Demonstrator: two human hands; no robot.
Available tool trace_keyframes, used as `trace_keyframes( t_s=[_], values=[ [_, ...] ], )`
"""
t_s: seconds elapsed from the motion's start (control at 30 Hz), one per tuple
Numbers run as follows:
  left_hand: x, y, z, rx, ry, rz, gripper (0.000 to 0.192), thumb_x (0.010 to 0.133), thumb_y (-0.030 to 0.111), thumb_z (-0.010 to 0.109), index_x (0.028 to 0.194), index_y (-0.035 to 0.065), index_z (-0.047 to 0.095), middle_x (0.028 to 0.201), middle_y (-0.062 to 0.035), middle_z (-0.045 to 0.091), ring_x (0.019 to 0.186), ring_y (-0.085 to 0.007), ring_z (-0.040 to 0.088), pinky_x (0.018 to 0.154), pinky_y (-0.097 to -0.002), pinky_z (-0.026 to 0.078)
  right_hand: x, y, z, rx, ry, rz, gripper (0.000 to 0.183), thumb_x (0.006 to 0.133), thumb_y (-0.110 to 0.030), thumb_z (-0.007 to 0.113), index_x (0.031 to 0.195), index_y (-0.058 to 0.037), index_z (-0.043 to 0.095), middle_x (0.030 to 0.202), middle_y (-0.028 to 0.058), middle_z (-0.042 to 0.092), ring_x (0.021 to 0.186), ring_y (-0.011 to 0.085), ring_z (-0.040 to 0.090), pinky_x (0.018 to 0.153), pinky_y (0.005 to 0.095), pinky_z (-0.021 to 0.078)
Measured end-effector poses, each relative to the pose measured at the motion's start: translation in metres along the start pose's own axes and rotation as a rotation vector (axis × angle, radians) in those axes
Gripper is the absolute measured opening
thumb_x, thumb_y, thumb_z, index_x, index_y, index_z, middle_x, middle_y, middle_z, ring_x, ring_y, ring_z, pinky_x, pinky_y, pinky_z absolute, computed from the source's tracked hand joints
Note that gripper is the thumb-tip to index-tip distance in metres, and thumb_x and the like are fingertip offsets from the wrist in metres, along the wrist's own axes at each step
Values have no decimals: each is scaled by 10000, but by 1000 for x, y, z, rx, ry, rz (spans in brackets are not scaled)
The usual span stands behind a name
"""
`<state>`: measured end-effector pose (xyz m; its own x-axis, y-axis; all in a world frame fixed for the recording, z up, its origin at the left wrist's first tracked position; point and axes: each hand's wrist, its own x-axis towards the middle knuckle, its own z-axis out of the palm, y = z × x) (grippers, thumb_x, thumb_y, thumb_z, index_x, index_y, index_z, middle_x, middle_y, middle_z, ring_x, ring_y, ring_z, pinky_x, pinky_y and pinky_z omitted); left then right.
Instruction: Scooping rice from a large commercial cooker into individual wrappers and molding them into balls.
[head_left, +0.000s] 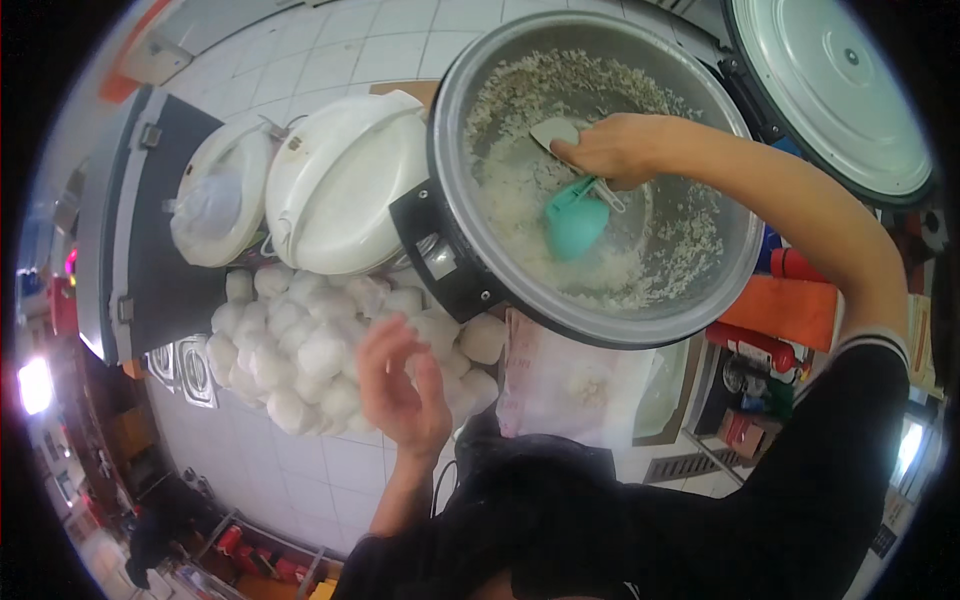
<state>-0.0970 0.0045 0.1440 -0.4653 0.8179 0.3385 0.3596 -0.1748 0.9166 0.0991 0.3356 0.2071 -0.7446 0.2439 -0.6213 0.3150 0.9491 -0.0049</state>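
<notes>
A large metal rice cooker pot (592, 330) stands before me with cooked rice (517, 202) on its bottom and stuck around its wall. My right hand (615, 150) reaches into it, gripping a pale rice paddle (559, 133) whose blade shows past the fingers. A teal plastic scoop or paddle (577, 225) lies just under that hand; whether the hand also touches it, I cannot tell. My left hand (401, 382) is raised with fingers loosely curled and apart, holding nothing, in front of a pile of white wrapped round bundles (300, 345).
The cooker's lid (832, 82) is swung up at the right. Two white lidded tubs (349, 195) (225, 191) and a grey insulated box (161, 225) stand left. Below the pot lies a pinkish printed sack (570, 382). A fire extinguisher (750, 347) lies at the right.
</notes>
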Motion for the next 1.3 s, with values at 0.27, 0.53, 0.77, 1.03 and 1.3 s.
trace_keyframes(
  t_s=[0.27, 0.53, 0.77, 1.03, 1.3],
  values=[
    [34, 6, 39, -140, 22, -111, 571, 1007, 123, 609, 1481, -107, 389, 1494, -220, 475, 1319, -289, 530, 1044, -420, 506, 22, -22, 34, 501, 42, 364, 412, 879, -66, 541, 1257, 92, 489, 941, 280, 681, 857, 425, 705, 740, 511, 547],
    [7, 17, 11, -98, 12, -205, 437, 957, -21, 601, 1388, -30, 526, 1464, -190, 513, 1309, -261, 534, 1008, -376, 517, 2, -29, 2, 820, -383, 179, 329, 923, -164, 583, 1164, 60, 569, 788, 109, 608, 632, 205, 608, 559, 374, 482],
    [-30, 45, -6, -81, 101, -200, 243, 966, -43, 577, 1201, -21, 633, 1357, -166, 577, 1271, -228, 555, 950, -319, 526, -112, -27, -9, 1292, -324, 217, 347, 954, -186, 595, 1254, -13, 574, 680, 10, 471, 504, 82, 428, 445, 264, 382],
    [-88, 24, -3, -25, 42, -224, 152, 955, -7, 629, 1098, -12, 681, 1068, -102, 707, 967, -146, 677, 872, -288, 541, -250, -129, 69, 1746, 199, 203, 424, 954, -171, 563, 1355, -33, 551, 728, 52, 564, 522, 97, 490, 405, 263, 366],
    [-182, -17, 38, 61, -426, -387, 186, 917, 64, 664, 1091, 10, 698, 973, -154, 720, 864, -253, 721, 811, -343, 556, -206, -332, 271, 2097, 816, 712, 373, 1004, -167, 574, 1340, -5, 585, 817, 90, 585, 688, 147, 605, 561, 298, 507]
  ],
)
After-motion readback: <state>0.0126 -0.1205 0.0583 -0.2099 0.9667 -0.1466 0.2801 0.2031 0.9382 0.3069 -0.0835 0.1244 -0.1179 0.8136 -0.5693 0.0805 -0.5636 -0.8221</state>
